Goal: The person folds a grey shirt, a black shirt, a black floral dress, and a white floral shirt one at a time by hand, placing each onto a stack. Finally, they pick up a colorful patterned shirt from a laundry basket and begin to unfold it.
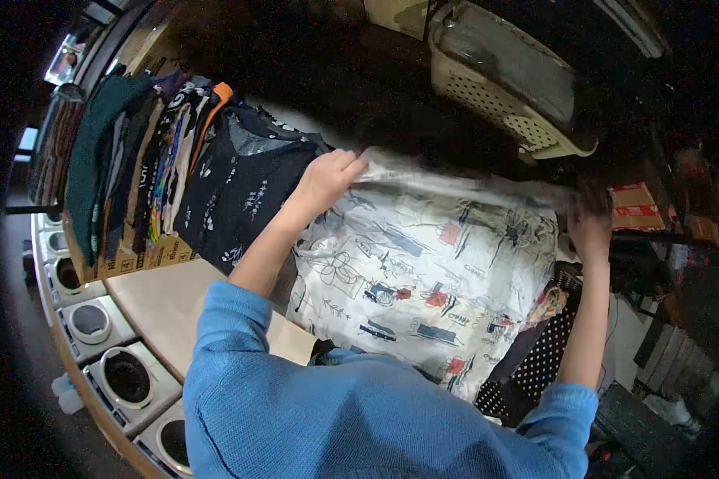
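A white garment (pixel 423 271) printed with flowers, lettering and blue-grey and red patches lies spread out in front of me. My left hand (pixel 331 180) is closed on its far left corner, thumb and fingers pinching the cloth. Along the far side, the edge of the cloth is smeared by motion between my two hands. At the far right corner is my right hand (pixel 591 227), its fingers dark and blurred, so I cannot tell their grip. A dark printed shirt (pixel 244 184) lies just left of the white garment.
Folded clothes (pixel 148 152) stand packed upright in a cardboard box (pixel 164 255) at the left. A beige perforated basket (pixel 495 100) sits at the far right. Black polka-dot fabric (pixel 539 359) lies under my right arm. Round-fronted white units (pixel 128 375) line the left side.
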The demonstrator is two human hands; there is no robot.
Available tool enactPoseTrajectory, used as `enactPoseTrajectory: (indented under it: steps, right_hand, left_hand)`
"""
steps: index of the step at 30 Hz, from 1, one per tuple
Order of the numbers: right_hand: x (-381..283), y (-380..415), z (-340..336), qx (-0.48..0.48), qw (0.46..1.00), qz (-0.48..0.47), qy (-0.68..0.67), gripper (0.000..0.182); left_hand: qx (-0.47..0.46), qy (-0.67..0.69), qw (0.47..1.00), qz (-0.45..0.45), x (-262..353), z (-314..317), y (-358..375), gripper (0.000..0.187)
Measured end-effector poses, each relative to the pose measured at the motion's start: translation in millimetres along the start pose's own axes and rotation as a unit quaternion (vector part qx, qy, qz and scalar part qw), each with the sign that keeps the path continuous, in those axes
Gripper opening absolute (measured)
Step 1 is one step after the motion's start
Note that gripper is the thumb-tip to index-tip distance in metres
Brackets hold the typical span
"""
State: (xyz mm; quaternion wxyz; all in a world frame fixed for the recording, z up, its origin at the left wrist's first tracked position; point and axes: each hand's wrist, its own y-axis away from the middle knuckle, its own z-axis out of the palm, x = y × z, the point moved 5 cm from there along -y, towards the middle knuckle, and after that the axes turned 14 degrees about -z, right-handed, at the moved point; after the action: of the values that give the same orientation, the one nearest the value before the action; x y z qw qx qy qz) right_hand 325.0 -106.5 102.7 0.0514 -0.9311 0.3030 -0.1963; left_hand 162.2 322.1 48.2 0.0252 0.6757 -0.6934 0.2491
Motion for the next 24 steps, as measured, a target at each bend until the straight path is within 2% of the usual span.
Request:
enactPoseTrajectory:
  steps: [2,4,6,9,12,15,16,18,19,20,21,22,23,24]
  right_hand:
    - [-21.3,51.9,-26.5,-0.016,0.999,-0.008,-0.041,0.029]
    - [-63.5,84.9,-64.4,0.057,0.994,-0.050,-0.073,0.021]
    - [-99.1,140.2,-50.2,0.030,0.996,-0.030,-0.080,0.020]
    - [-146.5,192.6,-26.7,-0.071,0.992,0.045,-0.098,0.009]
    - [-158.3,224.3,2.6,-0.135,0.985,0.075,-0.078,0.014]
    - [-148.5,227.6,4.7,-0.216,0.971,0.100,-0.001,0.014]
    - [-141.8,227.4,4.1,-0.306,0.944,0.123,-0.028,0.017]
    - [-126.4,208.5,-2.3,-0.358,0.919,0.156,-0.060,0.020]
    - [-114.1,187.2,-2.9,-0.427,0.882,0.178,-0.087,0.022]
    - [-102.6,166.5,-4.6,-0.494,0.839,0.198,-0.111,0.024]
    - [-93.7,149.3,2.2,-0.427,0.880,0.178,-0.106,0.024]
    - [-86.1,138.6,11.9,-0.358,0.915,0.154,-0.100,0.024]
    - [-80.0,128.2,26.3,-0.200,0.967,0.119,-0.100,0.025]
    - [-75.4,106.0,29.9,-0.210,0.963,0.125,-0.115,0.030]
  left_hand:
    - [0.009,-0.053,0.998,0.043,9.4,-5.4,17.6,0.018]
    - [-0.004,-0.073,0.996,0.047,14.3,-3.7,40.6,0.018]
    - [-0.040,-0.091,0.994,0.034,16.8,4.8,66.8,0.019]
    - [-0.102,-0.116,0.988,-0.007,9.5,26.4,97.6,0.024]
    - [-0.116,-0.173,0.977,-0.040,2.9,39.9,111.0,0.038]
    - [-0.144,-0.172,0.970,-0.098,10.4,28.7,110.6,0.031]
    - [-0.217,-0.153,0.954,-0.139,8.6,25.9,106.8,0.031]
    - [-0.360,-0.108,0.901,-0.216,-2.7,29.4,86.8,0.032]
    - [-0.381,0.040,0.883,-0.272,-20.3,41.4,70.3,0.035]
    - [-0.297,0.059,0.905,-0.299,-20.0,37.7,49.2,0.036]
    - [-0.154,0.105,0.924,-0.335,-26.5,41.2,33.8,0.042]
    - [-0.123,0.122,0.903,-0.393,-17.4,37.6,13.9,0.048]
    - [-0.169,0.066,0.886,-0.427,-19.9,54.7,2.7,0.052]
    - [-0.213,0.010,0.863,-0.458,-27.9,72.4,-4.3,0.057]
